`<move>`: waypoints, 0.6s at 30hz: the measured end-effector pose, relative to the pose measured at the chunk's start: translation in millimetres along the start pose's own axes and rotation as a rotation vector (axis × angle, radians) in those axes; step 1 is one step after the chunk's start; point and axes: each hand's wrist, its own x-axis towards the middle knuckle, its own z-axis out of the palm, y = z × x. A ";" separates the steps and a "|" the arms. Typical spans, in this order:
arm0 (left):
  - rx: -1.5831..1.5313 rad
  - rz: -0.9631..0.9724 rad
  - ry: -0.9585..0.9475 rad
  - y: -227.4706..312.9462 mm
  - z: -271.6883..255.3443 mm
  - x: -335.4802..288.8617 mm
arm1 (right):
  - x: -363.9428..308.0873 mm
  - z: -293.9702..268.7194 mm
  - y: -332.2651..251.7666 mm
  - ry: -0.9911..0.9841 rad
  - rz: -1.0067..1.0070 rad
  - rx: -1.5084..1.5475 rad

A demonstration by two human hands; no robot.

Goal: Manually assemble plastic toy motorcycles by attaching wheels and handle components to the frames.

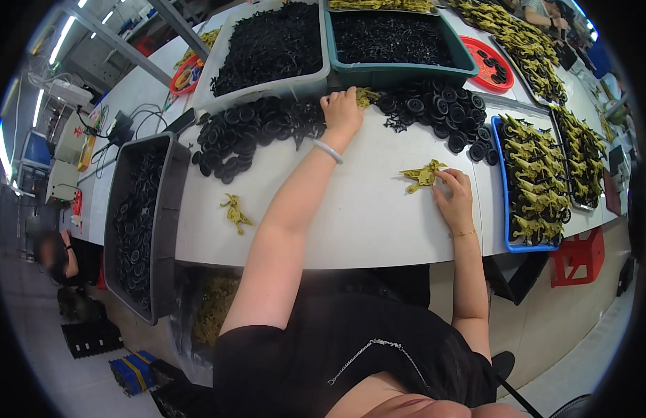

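Observation:
My right hand [454, 200] pinches the edge of an olive-yellow plastic toy part [424, 175] just above the white tabletop. At the far side, my left hand [341, 111] is closed, with its fingertips hidden, below the front of the two big bins. Beside its fingers lies a small heap of yellow parts [365, 96]. Small black plastic parts [305, 120] and a pile of black toy wheels [243, 132] spread to its left. Another wheel pile [438, 108] lies to its right. A loose olive-yellow part [235, 213] rests alone on the table, left of my left forearm.
A white bin [267, 88] and a green bin [406, 73] of black parts stand at the back. At left is a grey bin [166, 209] of wheels. A blue tray [509, 209] of yellow-and-black assemblies, a red basin [500, 83] and a red stool [579, 258] are at right.

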 end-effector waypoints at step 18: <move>-0.494 0.465 -0.171 63.2 -104.7 -187.1 | -57.3 31.4 -77.7 -0.144 -0.140 0.111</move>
